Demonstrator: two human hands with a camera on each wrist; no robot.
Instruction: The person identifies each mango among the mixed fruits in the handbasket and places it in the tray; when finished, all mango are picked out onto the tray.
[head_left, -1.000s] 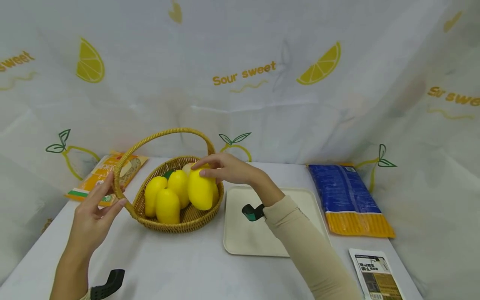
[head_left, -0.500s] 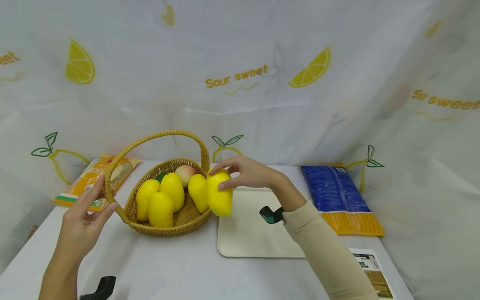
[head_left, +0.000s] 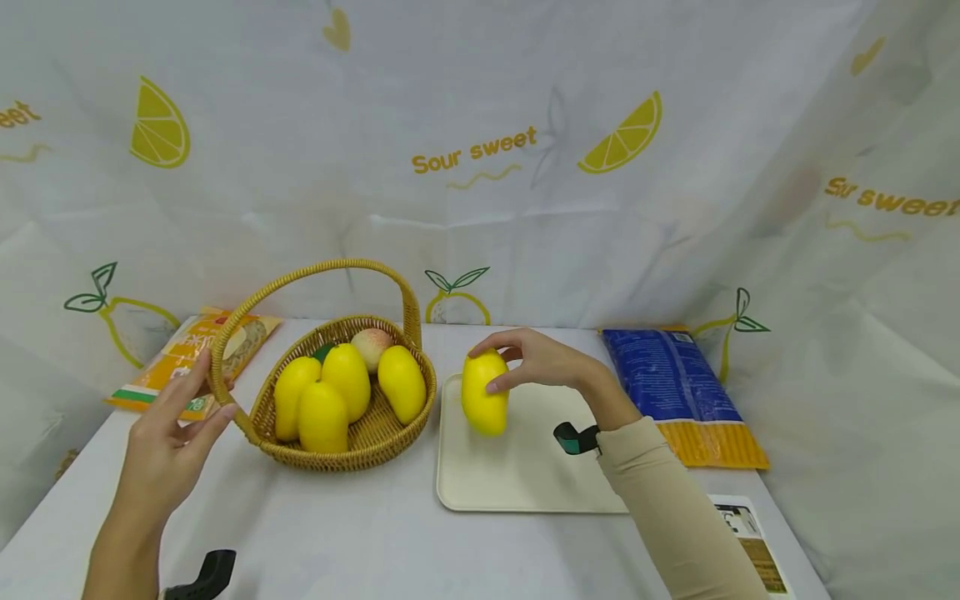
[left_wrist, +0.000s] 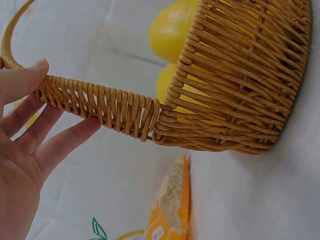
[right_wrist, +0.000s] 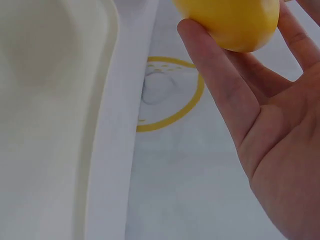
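My right hand (head_left: 536,358) pinches a yellow mango (head_left: 484,393) between thumb and fingers, holding it over the left part of a cream tray (head_left: 540,483). In the right wrist view the mango (right_wrist: 235,22) shows at the fingertips, beside the tray's rim (right_wrist: 95,150). My left hand (head_left: 168,442) grips the handle of a wicker basket (head_left: 337,460) near its left base. The left wrist view shows thumb and fingers around the woven handle (left_wrist: 100,102). Inside the basket lie several more mangoes (head_left: 323,417), a peach (head_left: 371,346) and something dark green, mostly hidden.
An orange food packet (head_left: 180,358) lies behind the basket at the left. To the right of the tray is a blue and yellow bag (head_left: 675,392). A white and brown packet (head_left: 761,550) sits by the table's right edge, partly behind the sleeve. A printed curtain (head_left: 480,225) hangs behind the table.
My right hand has lifted the mango out of the basket and carried it right, over the tray. The peach and another mango in the basket have come into view. My left hand stays on the handle.
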